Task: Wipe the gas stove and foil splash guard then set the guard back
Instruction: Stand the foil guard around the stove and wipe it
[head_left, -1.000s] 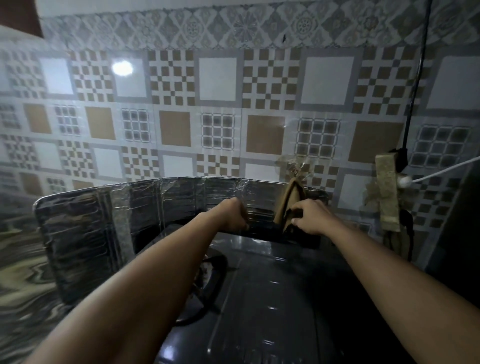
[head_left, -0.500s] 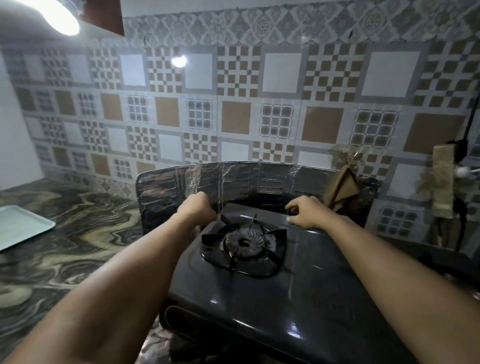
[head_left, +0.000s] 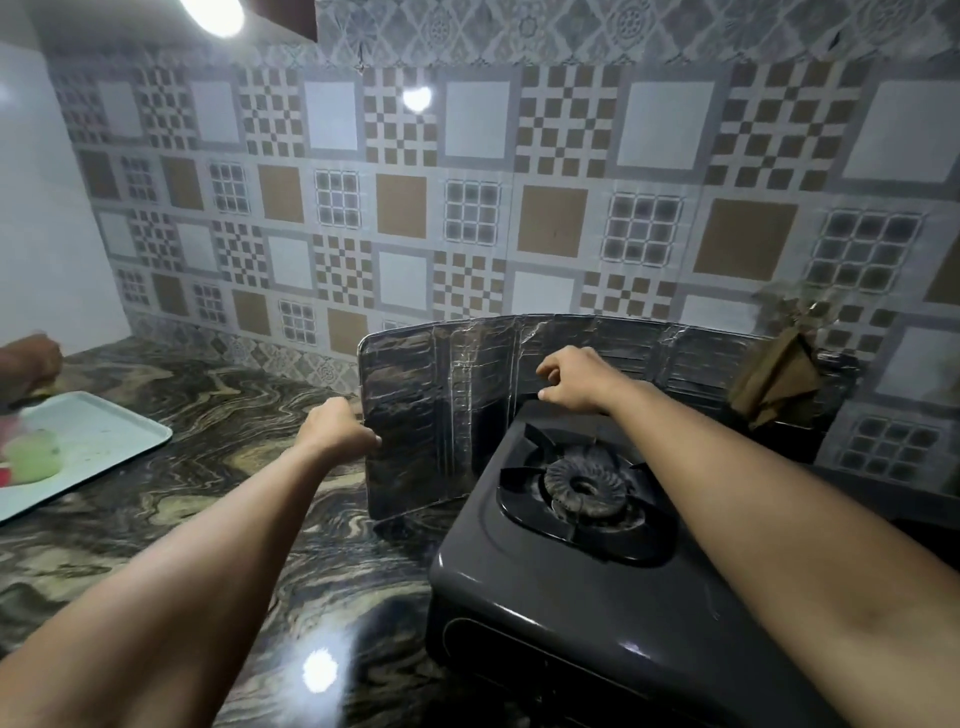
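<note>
The left hand (head_left: 337, 431) has shifted to the foil guard's (head_left: 415, 415) left edge.

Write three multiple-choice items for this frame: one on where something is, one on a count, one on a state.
1. Where does the tray lie?
A. On the counter left of the stove
B. On the stove
C. Against the wall behind the guard

2. How many burners show on the stove?
A. One
B. Two
C. Three

3. What is the left hand doing?
A. Resting flat on the counter
B. Gripping the left edge of the guard
C. Holding a cloth

Answers:
1. A, the tray sits on the counter at far left, apart from the stove.
2. A, a single burner is visible.
3. B, its fingers curl round the edge of the guard, while the right hand is at the back panel, its grip not clear.
</note>
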